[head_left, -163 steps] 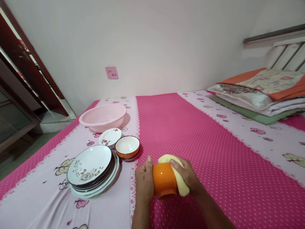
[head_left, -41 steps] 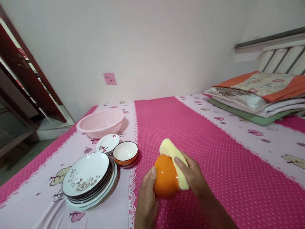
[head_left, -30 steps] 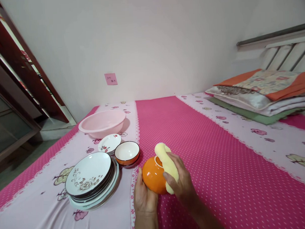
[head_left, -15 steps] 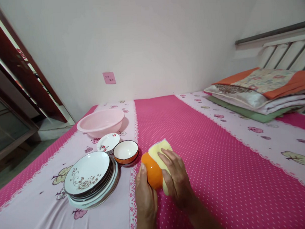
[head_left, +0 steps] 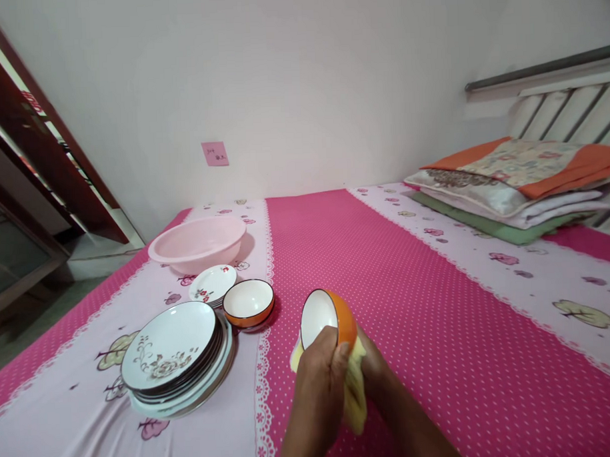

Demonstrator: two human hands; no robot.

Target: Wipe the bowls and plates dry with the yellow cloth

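Observation:
An orange bowl (head_left: 322, 320) with a white inside and a dark rim is held tilted above the pink bed sheet (head_left: 396, 272), its opening turned to the left and toward me. My left hand (head_left: 317, 375) is closed on the bowl's lower rim, fingers curled over the edge. A yellow cloth (head_left: 355, 397) is pressed against the bowl's underside and hangs below it. My right hand (head_left: 377, 376) is closed on that cloth, mostly hidden behind the left hand and the bowl.
A stack of floral plates (head_left: 172, 346) lies left of the hands. Behind it sit a second orange bowl (head_left: 248, 302), small saucers (head_left: 213, 284) and a pink basin (head_left: 198, 235). Folded bedding (head_left: 514, 188) lies far right. A dark cabinet (head_left: 12, 165) stands left.
The bowl has turned from bottom-up to showing its white inside. The cloth has slid from the top of the bowl to its underside, and the right hand has dropped behind it.

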